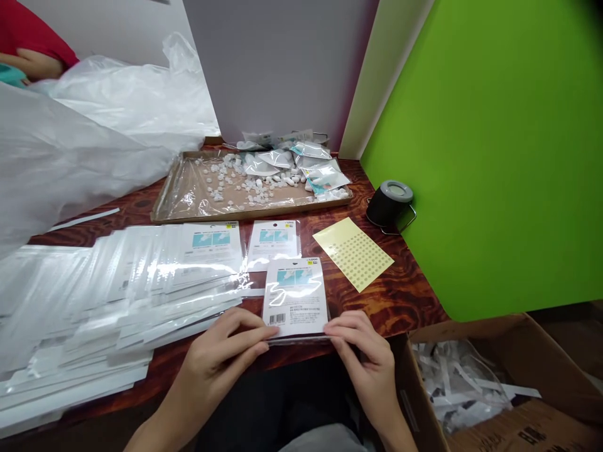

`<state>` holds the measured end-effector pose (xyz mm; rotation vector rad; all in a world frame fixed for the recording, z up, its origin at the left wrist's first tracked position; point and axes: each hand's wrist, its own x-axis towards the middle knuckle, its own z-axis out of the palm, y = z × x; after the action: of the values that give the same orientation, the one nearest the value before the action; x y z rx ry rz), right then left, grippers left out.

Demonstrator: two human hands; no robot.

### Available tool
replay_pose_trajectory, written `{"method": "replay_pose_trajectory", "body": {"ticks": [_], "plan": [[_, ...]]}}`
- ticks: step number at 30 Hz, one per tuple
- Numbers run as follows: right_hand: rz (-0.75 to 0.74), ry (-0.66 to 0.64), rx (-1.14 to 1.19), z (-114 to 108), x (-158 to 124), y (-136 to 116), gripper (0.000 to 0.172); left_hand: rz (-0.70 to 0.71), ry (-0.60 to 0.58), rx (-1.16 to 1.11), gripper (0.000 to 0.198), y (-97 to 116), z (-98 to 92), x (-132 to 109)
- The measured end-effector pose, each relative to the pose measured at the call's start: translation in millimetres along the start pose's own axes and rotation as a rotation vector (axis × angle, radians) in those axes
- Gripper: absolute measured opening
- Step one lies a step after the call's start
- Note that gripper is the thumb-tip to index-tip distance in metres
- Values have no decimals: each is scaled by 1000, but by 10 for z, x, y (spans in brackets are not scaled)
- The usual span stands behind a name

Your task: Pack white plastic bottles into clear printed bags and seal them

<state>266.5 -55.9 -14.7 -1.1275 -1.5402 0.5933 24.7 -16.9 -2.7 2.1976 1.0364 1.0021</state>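
Observation:
A clear plastic package with a printed white card (296, 298) lies at the table's front edge, its barcode at lower left. My left hand (230, 345) pinches its lower left corner between thumb and fingers. At the lower right corner, my right hand (360, 348) grips it the same way. Just behind it is another carded package (274, 242). A wide fanned pile of similar flat packages (155, 270) spreads to the left of my left hand. Behind my right hand rests a yellow sheet of small round stickers (353, 253).
A shallow cardboard tray (188, 216) at the back holds small white pieces and filled packets. A black cup-shaped object (390, 204) stands by the green panel (494, 157). An open carton (513, 326) of plastic scraps sits lower right. Plastic bags (94, 138) and a person's red sleeve (38, 31) are at left.

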Motion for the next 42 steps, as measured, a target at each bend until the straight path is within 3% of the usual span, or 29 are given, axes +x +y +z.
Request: {"method": "replay_pose_trajectory", "body": {"ticks": [4, 8, 10, 14, 17, 20, 24, 29, 36, 42], "plan": [[96, 56, -23, 38, 28, -22, 16, -275, 82, -141, 19, 70, 68, 32], [231, 151, -118, 72, 6, -14, 17, -628, 309, -166, 24, 74, 132, -11], [278, 165, -133, 84, -5, -15, 18, -711, 381, -128, 29, 64, 150, -61], [330, 172, -116, 115, -3, -37, 19, -478, 289, -110, 38, 75, 162, -128], [351, 185, -110, 136, -9, -38, 18, -375, 230, -80, 24, 133, 200, -102], [410, 212, -102, 154, -35, -15, 13, -473, 294, -70, 13, 217, 278, -42], [437, 249, -110, 185, -49, -14, 15, -695, 337, -13, 23, 313, 359, 12], [440, 204, -166, 209, 1, -74, 19, -818, 363, 117, 30, 361, 376, -28], [572, 156, -277, 256, 45, -73, 28, -847, 328, 346, 28, 375, 432, -103], [614, 156, -303, 265, 28, -58, 29, -844, 338, 359, 33, 357, 480, -118]]}}
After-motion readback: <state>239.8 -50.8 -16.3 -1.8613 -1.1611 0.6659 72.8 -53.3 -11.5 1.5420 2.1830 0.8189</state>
